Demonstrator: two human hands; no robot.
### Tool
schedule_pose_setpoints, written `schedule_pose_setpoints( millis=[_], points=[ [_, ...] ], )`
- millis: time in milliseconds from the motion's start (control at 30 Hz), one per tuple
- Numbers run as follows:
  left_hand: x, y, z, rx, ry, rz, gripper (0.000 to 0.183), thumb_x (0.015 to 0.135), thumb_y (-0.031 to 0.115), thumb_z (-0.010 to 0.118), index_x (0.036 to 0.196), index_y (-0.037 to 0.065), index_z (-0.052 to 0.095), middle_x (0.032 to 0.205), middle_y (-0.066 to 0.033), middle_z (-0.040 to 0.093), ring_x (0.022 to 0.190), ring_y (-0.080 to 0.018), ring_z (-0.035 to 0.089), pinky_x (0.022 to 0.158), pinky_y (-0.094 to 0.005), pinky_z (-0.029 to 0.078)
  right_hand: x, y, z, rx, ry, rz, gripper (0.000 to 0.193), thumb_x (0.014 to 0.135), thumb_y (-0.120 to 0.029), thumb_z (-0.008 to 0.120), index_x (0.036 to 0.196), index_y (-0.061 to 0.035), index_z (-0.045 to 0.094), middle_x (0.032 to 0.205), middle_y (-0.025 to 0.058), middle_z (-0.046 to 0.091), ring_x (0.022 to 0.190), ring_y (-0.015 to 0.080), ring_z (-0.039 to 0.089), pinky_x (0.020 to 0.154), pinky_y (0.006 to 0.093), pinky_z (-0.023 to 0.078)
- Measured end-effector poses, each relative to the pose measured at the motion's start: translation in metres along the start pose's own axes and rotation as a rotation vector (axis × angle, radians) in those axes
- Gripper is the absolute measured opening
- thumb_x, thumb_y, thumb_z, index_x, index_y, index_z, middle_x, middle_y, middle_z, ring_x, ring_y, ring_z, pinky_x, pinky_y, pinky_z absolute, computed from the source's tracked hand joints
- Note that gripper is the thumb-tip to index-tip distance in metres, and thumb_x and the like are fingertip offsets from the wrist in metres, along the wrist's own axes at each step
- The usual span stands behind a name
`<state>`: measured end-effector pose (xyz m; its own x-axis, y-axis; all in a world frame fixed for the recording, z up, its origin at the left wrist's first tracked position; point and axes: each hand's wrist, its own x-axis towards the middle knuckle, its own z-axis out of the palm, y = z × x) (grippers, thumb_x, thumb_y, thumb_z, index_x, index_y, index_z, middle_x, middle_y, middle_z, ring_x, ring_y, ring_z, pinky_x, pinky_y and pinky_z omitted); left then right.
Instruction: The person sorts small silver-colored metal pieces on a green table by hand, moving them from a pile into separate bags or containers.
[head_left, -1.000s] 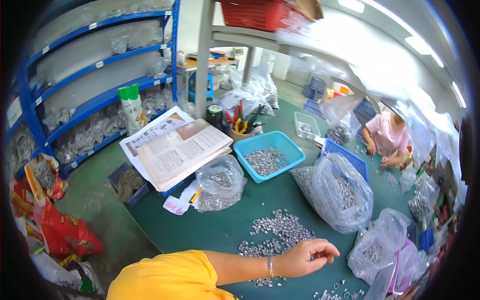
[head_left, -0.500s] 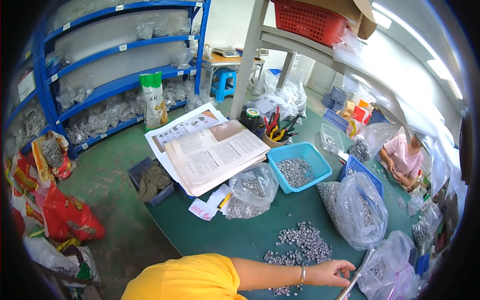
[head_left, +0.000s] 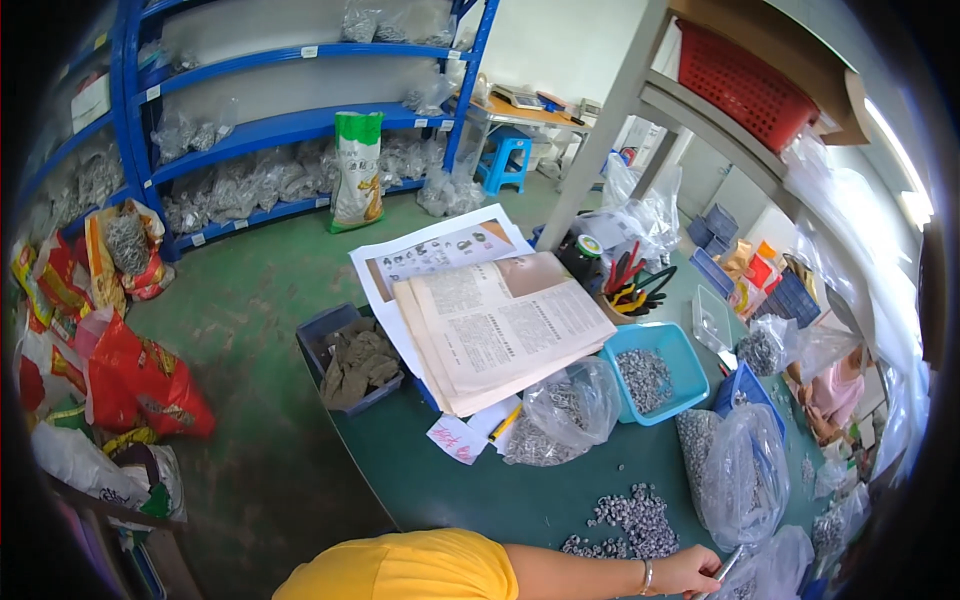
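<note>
From the lower edge my left arm, in a yellow sleeve and with a silver bracelet on the wrist, reaches to the right across the green table (head_left: 460, 490). My left hand (head_left: 690, 572) is closed around a thin silver metal rod (head_left: 730, 568), whose lower end leaves the picture. Just beyond the forearm lies a heap of small grey metal parts (head_left: 640, 520). Close to the hand stands a clear plastic bag (head_left: 745, 480) full of such parts, with another clear bag (head_left: 785, 560) beside it. My right hand is out of view.
A turquoise basin (head_left: 690, 375) of metal parts, a smaller bag (head_left: 565, 415), an open newspaper (head_left: 500, 320) and a pot of pliers (head_left: 630, 300) stand farther back. A grey-blue bin (head_left: 320, 345) holds cloth. Another person (head_left: 835, 395) sits at right. Blue shelves (head_left: 270, 145) line the wall.
My left hand has gone from loosely curled beside the rod to closed around it. The view has shifted, so the table things appear farther right and lower.
</note>
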<state>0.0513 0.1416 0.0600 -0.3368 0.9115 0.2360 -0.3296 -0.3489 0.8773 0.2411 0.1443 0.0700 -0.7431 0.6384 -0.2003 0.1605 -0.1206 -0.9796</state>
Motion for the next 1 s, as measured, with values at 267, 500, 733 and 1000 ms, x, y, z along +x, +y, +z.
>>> schedule_pose_setpoints(
  millis=[267, 500, 733, 1000],
  points=[
    [0.034, -0.023, -0.005, -0.297, -0.131, 0.132, 0.013, 0.076, 0.004, 0.062, 0.086, -0.001, 0.055, 0.066, 0.0003, 0.053, 0.054, -0.0066, 0.050, 0.048, -0.0224, 0.043, -0.005, -0.001, 0.016, 0.011, 0.153, 0.000, 0.048, 0.086, -0.005, 0.051, 0.130, -0.0077, 0.034, 0.073, 0.0011, 0.051, 0.048, 0.0078, 0.045, 0.041, 0.0188, 0.037],
    [0.009, 0.022, -0.047, -0.353, -0.166, -0.123, 0.022, 0.087, 0.012, 0.057, 0.104, -0.001, 0.060, 0.091, -0.0068, 0.063, 0.081, -0.0121, 0.060, 0.075, -0.0264, 0.049, 0.015, -0.015, 0.034, -0.225, 0.199, -0.064, 0.052, 0.083, -0.006, 0.054, 0.132, 0.0001, 0.034, 0.059, -0.0010, 0.047, 0.042, 0.0069, 0.043, 0.038, 0.0189, 0.033],
    [0.015, 0.005, -0.056, -0.387, -0.217, -0.192, 0.024, 0.088, 0.004, 0.051, 0.110, 0.000, 0.056, 0.101, -0.0117, 0.063, 0.085, -0.0128, 0.061, 0.074, -0.0231, 0.050, 0.011, 0.001, 0.017, -0.468, 0.258, -0.235, 0.049, 0.082, -0.004, 0.060, 0.127, 0.0006, 0.042, 0.084, 0.0021, 0.055, 0.067, 0.0049, 0.045, 0.060, 0.0182, 0.039],
    [0.015, -0.009, -0.056, -0.357, -0.200, -0.269, 0.023, 0.084, 0.002, 0.057, 0.107, -0.002, 0.058, 0.097, -0.0095, 0.063, 0.085, -0.0137, 0.061, 0.078, -0.0243, 0.051, 0.010, 0.008, 0.010, -0.628, 0.280, -0.288, 0.051, 0.081, -0.005, 0.062, 0.128, 0.0002, 0.042, 0.089, 0.0104, 0.060, 0.068, 0.0092, 0.052, 0.063, 0.0222, 0.044]
  ],
)
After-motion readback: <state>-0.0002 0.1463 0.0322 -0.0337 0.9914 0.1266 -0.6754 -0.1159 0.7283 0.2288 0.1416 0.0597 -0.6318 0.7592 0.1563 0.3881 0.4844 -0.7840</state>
